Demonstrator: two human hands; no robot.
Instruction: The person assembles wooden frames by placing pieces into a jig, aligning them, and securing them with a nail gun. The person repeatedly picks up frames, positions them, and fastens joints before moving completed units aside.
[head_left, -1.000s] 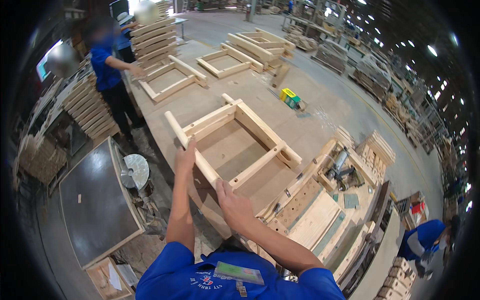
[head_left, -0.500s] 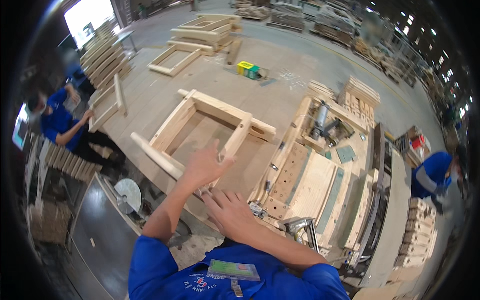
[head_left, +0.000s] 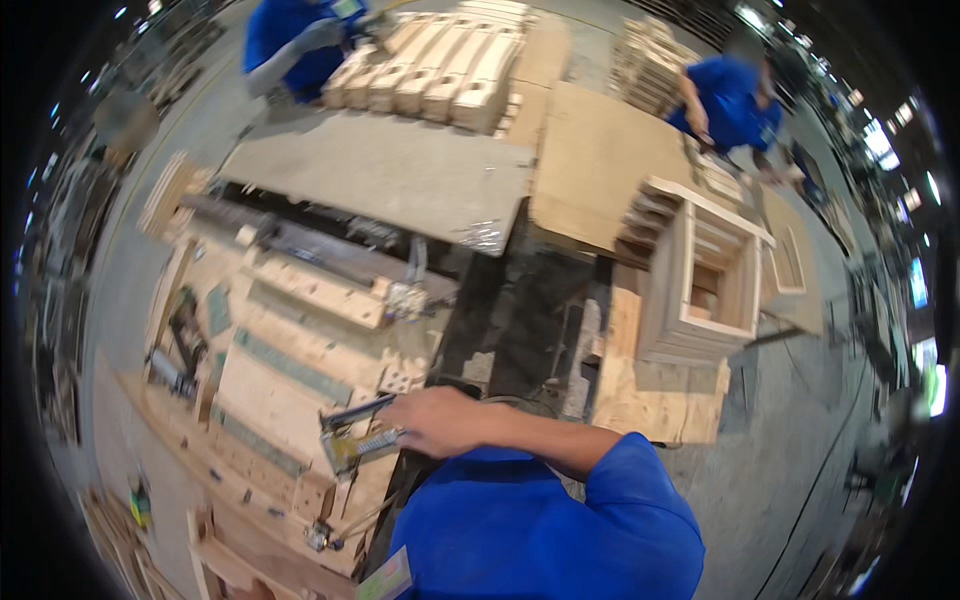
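My right hand [head_left: 438, 422] reaches over the edge of the wooden jig [head_left: 290, 365], its fingers closed around one end of a metal nail gun [head_left: 352, 447]. The gun is at the jig's near side, beside a drilled wooden block [head_left: 312, 494] and a small metal clamp [head_left: 318, 537]. Blur hides the exact finger positions. My left hand is out of the picture. A pale wooden frame [head_left: 245, 560] shows in part at the lower left.
Beyond the jig lies a grey board [head_left: 390, 185]. Wooden parts [head_left: 430, 70] are stacked near a co-worker [head_left: 295, 50]. At right, assembled wooden frames [head_left: 700, 290] stand on a plywood sheet [head_left: 655, 400]; another co-worker [head_left: 730, 100] is behind them.
My view has swung right, from the wooden frame on the table to the jig. My right hand has left the frame and gone to the nail gun. My left hand has left view.
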